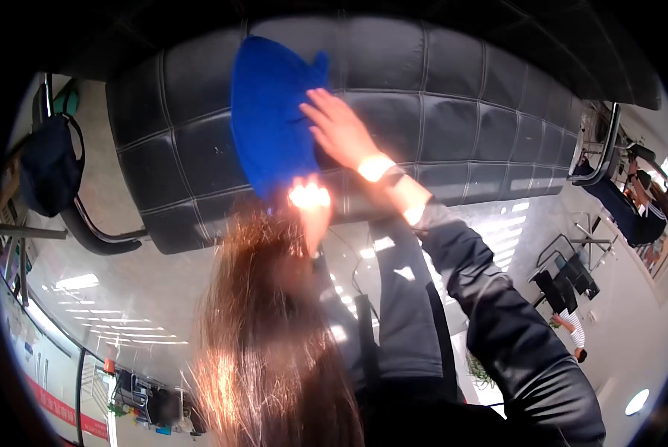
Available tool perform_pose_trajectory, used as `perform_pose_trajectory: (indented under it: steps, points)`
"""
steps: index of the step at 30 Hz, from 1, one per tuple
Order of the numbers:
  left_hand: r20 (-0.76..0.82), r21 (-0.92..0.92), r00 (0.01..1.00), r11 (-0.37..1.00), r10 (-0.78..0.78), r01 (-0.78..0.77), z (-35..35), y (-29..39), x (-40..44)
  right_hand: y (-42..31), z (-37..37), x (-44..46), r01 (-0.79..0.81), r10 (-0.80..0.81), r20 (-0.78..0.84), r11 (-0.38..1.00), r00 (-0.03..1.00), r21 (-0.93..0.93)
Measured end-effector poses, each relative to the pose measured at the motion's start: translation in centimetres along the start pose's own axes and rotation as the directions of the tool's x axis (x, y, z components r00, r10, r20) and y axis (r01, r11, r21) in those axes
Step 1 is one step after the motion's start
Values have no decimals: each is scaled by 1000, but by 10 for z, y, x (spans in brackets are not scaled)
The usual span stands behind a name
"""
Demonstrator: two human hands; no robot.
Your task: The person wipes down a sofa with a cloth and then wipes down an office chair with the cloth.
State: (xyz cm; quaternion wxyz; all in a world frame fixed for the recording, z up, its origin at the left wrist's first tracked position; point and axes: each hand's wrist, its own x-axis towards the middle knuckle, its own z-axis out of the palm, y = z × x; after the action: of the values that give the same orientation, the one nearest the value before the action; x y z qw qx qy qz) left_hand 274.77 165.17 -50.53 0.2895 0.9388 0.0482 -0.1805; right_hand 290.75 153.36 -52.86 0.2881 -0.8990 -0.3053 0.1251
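Observation:
A piece of blue cloth [270, 112] lies on the black quilted leather seat, with a small pointed flap at its upper right. My right hand [341, 134] is stretched out over the cloth's right edge. Its fingers are extended and the fingertips meet the fabric. At the cloth's lower end is my left hand [315, 212], partly behind long hair. Strong sunlight washes out its fingers, so their grip on the fabric cannot be made out.
The black leather seat [453, 127] has metal armrest frames at both ends. A dark bag [51, 164] hangs at the left. Long brown hair [267, 335] covers the lower middle. Two other people [639, 201] are at the right, near a black chair [568, 283].

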Motion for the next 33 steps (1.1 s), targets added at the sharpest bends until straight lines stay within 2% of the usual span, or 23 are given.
perform_pose_trajectory:
  steps: [1,2,3,4,6,8,10,12,14,17,18,20,22,24,25,26,27,28,29,30,31,32,33]
  points:
    - [-13,-11,988,988,-154,154,-3,-6,14,7,-8,-15,-30,31,13,999,999,-18]
    - [-231,19,910,933,-345,359,40,-35,20,13,-16,-30,-71,71,11,997,997,1]
    - [-276,-168,908,946,-314,277,-35,-9,41,22,-19,-44,-99,99,-9,995,995,-9]
    - [-355,-130,877,946,-325,298,-43,-20,55,27,-21,-55,-126,125,-32,992,992,-18]
    - [-342,-13,887,945,-310,326,-64,-53,76,33,-17,-70,-145,145,-4,988,989,-51]
    - [-232,44,861,880,-452,474,-69,-66,83,29,-13,-78,-176,178,21,981,984,-82]
    - [-141,86,867,867,-477,491,-68,-66,83,8,1,-66,-149,151,58,988,987,-46]
    - [-8,115,850,844,-527,524,-57,-70,81,-22,10,-54,-284,280,57,955,958,87]
    - [-39,1,859,860,-510,511,-37,-87,74,-41,27,-37,-531,514,133,815,847,232]
    - [-93,-127,793,797,-602,590,-59,-61,64,-49,57,-24,-734,739,262,430,620,526]
    - [-250,24,791,814,-558,581,-52,-60,62,-42,71,-25,-737,743,355,264,567,623]
    - [-196,53,828,837,-526,545,-42,-74,56,-37,69,-26,-724,723,378,239,578,647]
    - [-216,68,874,886,-436,458,-15,-103,48,-39,37,-24,-735,474,713,-181,518,654]
    - [-240,88,909,924,-342,371,-13,-122,46,-37,11,-26,-768,461,751,-203,472,607]
    - [-191,-214,868,883,-458,418,-17,-127,45,-33,2,-30,-758,515,723,-196,461,622]
    - [-108,-494,827,752,-552,437,-19,-130,42,-30,-8,-35,-748,567,692,-189,447,637]
    - [-29,-657,794,610,-608,443,-44,-102,36,-21,-18,-51,-611,538,649,-281,538,740]
    - [65,-855,782,369,-620,364,-45,-114,23,-11,-31,-70,-454,520,587,-372,621,810]
    - [151,-886,757,252,-636,388,-59,-107,16,-6,-54,-87,-355,472,341,-63,813,933]
    - [238,-903,732,133,-638,409,-78,-98,12,1,-75,-103,-174,329,90,237,940,956]
    - [235,-893,714,144,-659,426,-91,-91,12,23,-89,-106,-434,480,432,-113,763,894]
    - [232,-883,696,153,-679,444,-103,-84,11,43,-99,-109,-560,477,735,-477,482,677]
    - [227,-910,759,144,-611,388,-117,-73,11,46,-122,-113,-608,499,717,-396,486,688]
